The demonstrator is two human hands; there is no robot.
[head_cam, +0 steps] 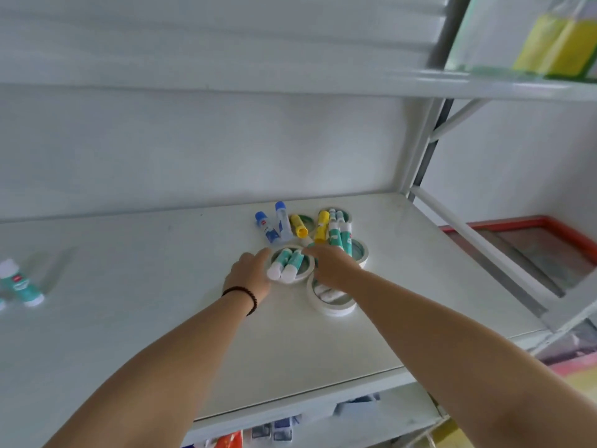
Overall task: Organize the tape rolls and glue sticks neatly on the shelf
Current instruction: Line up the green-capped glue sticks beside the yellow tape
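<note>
A heap of white tape rolls and glue sticks lies on the white shelf. Two teal glue sticks lie across one tape roll. My left hand, with a dark bracelet on the wrist, touches that roll's left side with straight fingers. My right hand reaches over the roll's right side, fingers stretched toward the sticks. Another tape roll sits under my right wrist. Behind lie blue glue sticks, yellow glue sticks and more teal glue sticks over further rolls.
Two teal glue sticks stand apart at the shelf's far left. An upper shelf holds a yellow-green package. A slanted metal brace bounds the right end. Packaged goods show on the shelf below.
</note>
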